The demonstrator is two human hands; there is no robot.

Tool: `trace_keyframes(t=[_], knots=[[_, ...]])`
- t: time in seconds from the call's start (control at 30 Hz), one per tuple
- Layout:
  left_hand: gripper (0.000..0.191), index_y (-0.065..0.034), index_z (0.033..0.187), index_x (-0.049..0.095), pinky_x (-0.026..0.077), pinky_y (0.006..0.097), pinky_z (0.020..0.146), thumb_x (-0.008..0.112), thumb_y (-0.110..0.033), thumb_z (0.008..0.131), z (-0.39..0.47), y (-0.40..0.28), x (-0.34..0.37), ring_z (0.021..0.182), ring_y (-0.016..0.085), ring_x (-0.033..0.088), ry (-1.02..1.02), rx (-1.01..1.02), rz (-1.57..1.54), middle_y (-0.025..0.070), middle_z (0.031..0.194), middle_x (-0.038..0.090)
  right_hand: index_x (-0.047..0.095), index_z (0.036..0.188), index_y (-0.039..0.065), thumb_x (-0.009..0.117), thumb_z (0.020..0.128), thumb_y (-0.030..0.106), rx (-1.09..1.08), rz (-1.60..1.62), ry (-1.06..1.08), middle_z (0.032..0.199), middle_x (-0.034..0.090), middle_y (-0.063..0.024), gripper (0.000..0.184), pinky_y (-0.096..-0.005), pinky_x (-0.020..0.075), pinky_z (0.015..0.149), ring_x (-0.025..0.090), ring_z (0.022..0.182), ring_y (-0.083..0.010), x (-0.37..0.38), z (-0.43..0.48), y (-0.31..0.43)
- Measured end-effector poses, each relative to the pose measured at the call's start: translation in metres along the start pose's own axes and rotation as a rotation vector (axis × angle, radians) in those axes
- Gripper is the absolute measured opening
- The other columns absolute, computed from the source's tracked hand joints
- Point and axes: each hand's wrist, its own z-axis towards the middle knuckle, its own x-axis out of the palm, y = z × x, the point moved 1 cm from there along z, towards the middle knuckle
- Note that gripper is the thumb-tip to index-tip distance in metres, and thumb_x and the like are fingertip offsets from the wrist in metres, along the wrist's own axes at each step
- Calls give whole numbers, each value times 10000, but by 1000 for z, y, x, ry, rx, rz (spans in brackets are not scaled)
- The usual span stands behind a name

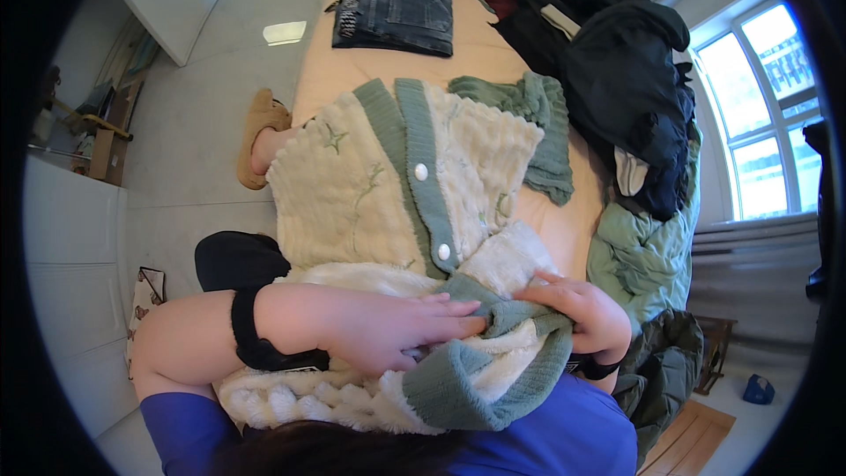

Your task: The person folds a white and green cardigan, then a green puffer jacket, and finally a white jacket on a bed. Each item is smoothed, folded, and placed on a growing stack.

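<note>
A cream fleece top with sage-green ribbed trim, white buttons and green leaf embroidery lies spread over my lap and the bed edge. Its near part is bunched against my blue shirt, with the green collar band curling up. My left hand lies across the bunched part, fingers extended to the collar fold; its thumb is partly buried in cloth, so its grip is unclear. On the other side, my right hand has hold of the fabric by the collar, beside a cream folded piece of fleece.
Beyond the top lies green ribbed fleece clothing. Folded dark jeans rest at the far end of the peach bed sheet. Dark clothes are heaped at right, above a light-green quilt. A tan slipper is on my foot.
</note>
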Motion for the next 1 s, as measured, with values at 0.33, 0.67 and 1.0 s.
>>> trace_keyframes(t=[0.33, 0.67, 1.0], knots=[[394, -46, 1241, 541, 542, 258, 711, 491, -352, 998, -59, 22, -51, 788, 150, 637, -519, 59, -570, 74, 1034, 629, 676, 1031, 34, 612, 700, 73, -312, -118, -108, 859, 688, -142, 339, -345, 522, 712, 681, 781, -280, -128, 136, 20], [918, -25, 1475, 307, 264, 514, 1141, 331, -738, 897, -185, 193, 25, 1395, 334, 348, -1212, 317, -1354, 156, 1514, 364, 618, 1156, 25, 697, 849, 340, 472, -148, -841, 1084, 664, -163, 448, -357, 477, 910, 617, 1057, -283, -111, 136, -225], [560, 12, 1382, 437, 473, 412, 1003, 647, -220, 918, -106, 223, 70, 1179, 281, 582, -1321, -25, -1313, 156, 1316, 569, 474, 1338, 65, 690, 755, 30, 162, 782, -1122, 1293, 583, -70, 623, -309, 462, 914, 574, 1104, -174, 6, 29, -289]])
